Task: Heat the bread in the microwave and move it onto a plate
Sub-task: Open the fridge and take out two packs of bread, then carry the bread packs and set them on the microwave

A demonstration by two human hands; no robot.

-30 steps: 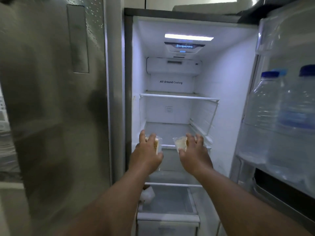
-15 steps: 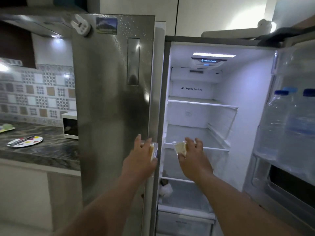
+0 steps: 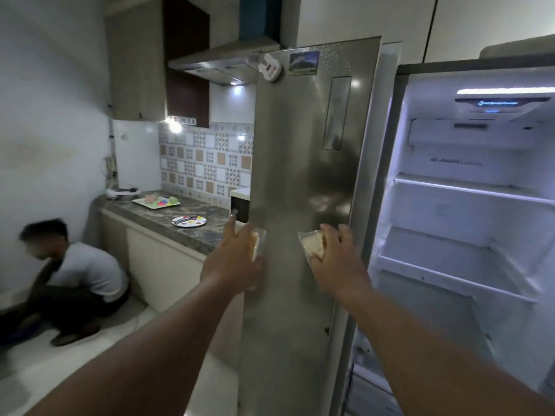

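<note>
Both arms reach forward in front of the closed steel fridge door (image 3: 303, 181). The left hand (image 3: 237, 259) is curled around a slice of bread in a clear wrapper (image 3: 256, 244); only the pale edge of the slice and a bit of shiny plastic show past the thumb side, the rest is hidden behind the hand. The right hand (image 3: 333, 256) is closed on a second wrapped bread slice (image 3: 312, 246), fingers over its right part and thumb under it, so the left half of the slice and a corner of the wrapper stay in sight. The two slices are held apart, at about the same height, level with the lower half of the door (motion blur softens both, so whether each wrapper holds one slice or more is hard to tell).

To the right the fridge compartment (image 3: 468, 205) stands open and lit; its visible shelves look bare, and its right side is cut off by the frame edge. Behind the left edge of the steel door, a white microwave (image 3: 240, 205) sits on the dark stone counter (image 3: 168, 217), mostly hidden by the door. In front of it on the counter lies a round plate (image 3: 189, 221) with coloured dots and what seem to be utensils across it. Further back is a rectangular tray (image 3: 156, 202) carrying a few small coloured items, too blurred to name. A person in a white shirt (image 3: 81, 274) crouches on the floor at lower left.
</note>
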